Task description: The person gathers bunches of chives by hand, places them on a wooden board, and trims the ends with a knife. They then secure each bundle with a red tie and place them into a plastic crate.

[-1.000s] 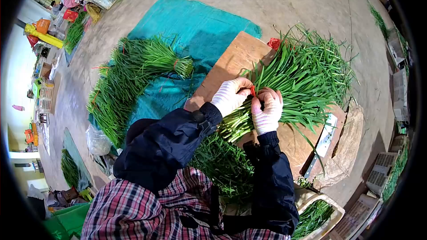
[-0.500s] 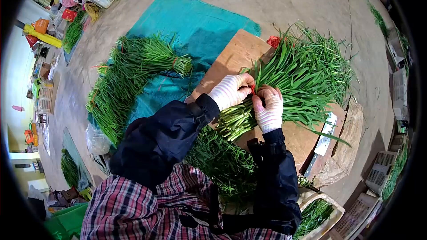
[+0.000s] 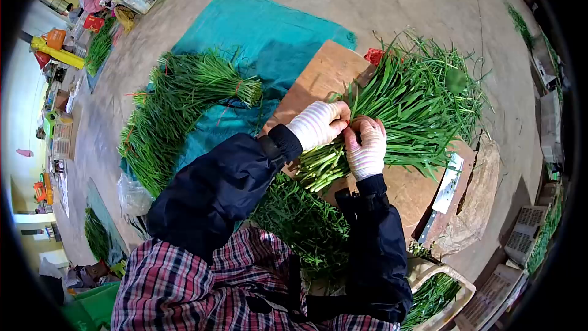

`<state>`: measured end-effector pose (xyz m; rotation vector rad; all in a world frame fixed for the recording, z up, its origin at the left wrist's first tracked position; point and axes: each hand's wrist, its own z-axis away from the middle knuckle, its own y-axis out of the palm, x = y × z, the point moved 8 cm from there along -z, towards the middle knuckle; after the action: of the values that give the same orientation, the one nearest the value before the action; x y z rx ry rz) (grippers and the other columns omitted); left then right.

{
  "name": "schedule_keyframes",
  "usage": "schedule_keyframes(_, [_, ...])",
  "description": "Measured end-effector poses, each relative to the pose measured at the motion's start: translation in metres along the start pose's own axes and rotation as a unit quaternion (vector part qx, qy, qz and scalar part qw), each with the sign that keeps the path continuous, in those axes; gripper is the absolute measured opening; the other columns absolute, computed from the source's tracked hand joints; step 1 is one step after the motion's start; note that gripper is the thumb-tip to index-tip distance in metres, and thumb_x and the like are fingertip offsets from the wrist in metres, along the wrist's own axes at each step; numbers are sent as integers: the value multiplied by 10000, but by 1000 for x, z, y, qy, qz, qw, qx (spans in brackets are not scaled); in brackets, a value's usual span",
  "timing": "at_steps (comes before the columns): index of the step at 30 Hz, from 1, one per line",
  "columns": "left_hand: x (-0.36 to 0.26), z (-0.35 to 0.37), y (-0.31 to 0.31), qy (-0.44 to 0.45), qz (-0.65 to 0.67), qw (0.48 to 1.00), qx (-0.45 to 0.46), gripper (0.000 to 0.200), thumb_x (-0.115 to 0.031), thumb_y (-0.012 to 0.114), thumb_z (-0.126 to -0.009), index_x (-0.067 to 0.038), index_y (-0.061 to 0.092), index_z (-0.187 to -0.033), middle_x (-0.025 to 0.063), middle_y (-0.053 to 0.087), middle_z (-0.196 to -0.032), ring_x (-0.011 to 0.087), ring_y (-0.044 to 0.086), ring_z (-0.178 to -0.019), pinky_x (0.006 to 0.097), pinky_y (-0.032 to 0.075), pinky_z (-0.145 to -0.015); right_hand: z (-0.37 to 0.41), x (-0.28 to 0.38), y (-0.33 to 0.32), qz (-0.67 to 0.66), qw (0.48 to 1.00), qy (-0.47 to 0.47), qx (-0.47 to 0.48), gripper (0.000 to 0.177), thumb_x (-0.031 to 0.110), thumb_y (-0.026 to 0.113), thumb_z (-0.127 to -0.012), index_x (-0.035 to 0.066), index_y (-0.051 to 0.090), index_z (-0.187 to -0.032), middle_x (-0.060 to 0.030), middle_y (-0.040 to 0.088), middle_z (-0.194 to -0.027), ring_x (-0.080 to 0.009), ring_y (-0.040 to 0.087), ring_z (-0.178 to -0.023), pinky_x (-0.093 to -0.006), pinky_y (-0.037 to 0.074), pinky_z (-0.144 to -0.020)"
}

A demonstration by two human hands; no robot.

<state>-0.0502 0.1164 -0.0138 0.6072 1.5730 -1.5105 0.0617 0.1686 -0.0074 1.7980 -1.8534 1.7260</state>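
Note:
A bunch of garlic chives lies on a wooden board, its pale cut stems pointing toward me. My left hand, in a striped glove with bare fingertips, is closed in a pinch at the upper side of the bunch. Close beside it, my right hand also pinches, resting on the chives. Between the fingertips a small bit of red tie shows, mostly hidden by the fingers. A knife with a broad blade lies at the board's right side.
Several tied chive bunches lie on a teal sheet at left. Red ties sit behind the board. Loose chives lie just in front of me, and a white crate of greens stands at lower right. People sit at far upper left.
Both hands stay together at the bunch, fingertips slightly shifted, and less of the red tie shows between them. A long leaf that hung across the knife no longer shows there.

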Motion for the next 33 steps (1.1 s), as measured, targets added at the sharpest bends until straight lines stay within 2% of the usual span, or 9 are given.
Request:
schedule_keyframes(6, [4,0,2,-50,48,998,-2,147,-124,607,-860,3,581,-930,137,663,-844,220,653,-793,333,497,-710,1,1,-3,-29,1000,-11,-6,102,116,669,-710,70,599,-767,-89,632,-881,-288,594,-907,-472,366,-988])
schedule_keyframes(11, [-30,10,-15,35,-160,987,-7,169,-194,608,-840,-38,588,-902,162,623,-791,353,611,-736,418,478,-651,2,6,-9,-39,998,-42,-31,146,152,690,-689,67,603,-768,-108,625,-814,-318,586,-829,-448,434,-837])
schedule_keyframes(12, [-31,13,-18,109,-188,975,-58,169,-223,605,-829,-60,595,-873,155,604,-777,367,589,-723,454,460,-633,4,-10,1,-115,992,57,19,186,190,696,-691,63,604,-790,-115,627,-819,-333,580,-806,-444,442,-802])
schedule_keyframes(13, [-50,14,-19,92,-203,975,-18,133,-201,608,-810,-75,600,-851,156,595,-786,360,591,-745,452,462,-638,1,4,-14,-152,988,-17,-27,201,208,698,-696,59,604,-794,-124,626,-845,-343,571,-822,-435,435,-816])
schedule_keyframes(19, [-43,16,-10,171,-229,956,-71,74,-118,626,-730,-74,568,-744,132,595,-743,340,580,-757,438,463,-668,20,-22,-1,-233,971,43,0,179,185,691,-731,72,605,-840,-123,620,-1021,-333,524,-1100,-463,312,-1045])
schedule_keyframes(24, [-35,20,-9,184,-198,959,-81,91,-71,639,-709,-70,566,-762,127,593,-748,342,565,-757,434,452,-680,38,-11,-66,-3,983,43,-177,196,116,656,-708,87,570,-881,-75,594,-1087,-326,494,-1137,-478,334,-1010])
schedule_keyframes(27, [-42,23,-9,215,-237,943,-90,97,-78,640,-712,-74,567,-776,119,591,-753,333,563,-771,431,454,-684,48,-10,-114,121,957,93,-247,519,73,658,-665,116,538,-1168,-120,513,-1246,-372,444,-1184,-499,345,-987])
schedule_keyframes(29, [-48,25,-4,232,-242,939,-81,102,-83,634,-708,-81,561,-779,106,583,-765,329,553,-777,430,449,-686,43,22,-140,65,957,33,-279,562,76,651,-667,114,521,-1213,-129,494,-1278,-392,412,-1217,-515,325,-1005])
schedule_keyframes(33, [-50,26,-1,227,-270,933,-74,107,-87,629,-702,-83,559,-784,107,575,-784,319,548,-798,426,451,-702,14,39,-70,44,997,-26,-54,504,112,620,-676,119,545,-1175,-142,403,-1380,-398,291,-1326,-531,223,-1086])
